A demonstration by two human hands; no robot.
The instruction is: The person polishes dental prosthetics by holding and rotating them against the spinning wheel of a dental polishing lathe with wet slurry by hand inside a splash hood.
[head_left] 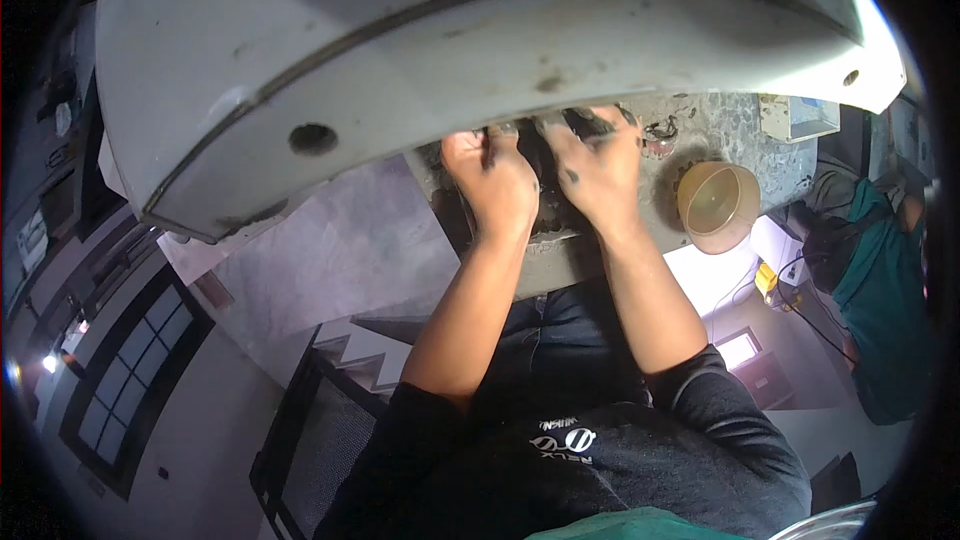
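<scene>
A large white curved housing [480, 60] hangs over the work and hides most of my fingertips. My left hand [492, 180] reaches under its lower edge, fingers curled and smeared with dark grime. Beside it, slightly to the right, my right hand [600, 165] is also curled, with black smudges on its fingers and back. Both hands appear closed, but what they grip is out of sight beneath the housing. Between them lies a dark, dirty patch that I cannot make out.
A translucent yellowish cup [718, 205] stands to the right on a stained grey work surface [785, 170]. Behind it is a small white box [800, 118]. A pale flat panel [340, 240] lies left. At far right, a person in green [885, 290] is near cables.
</scene>
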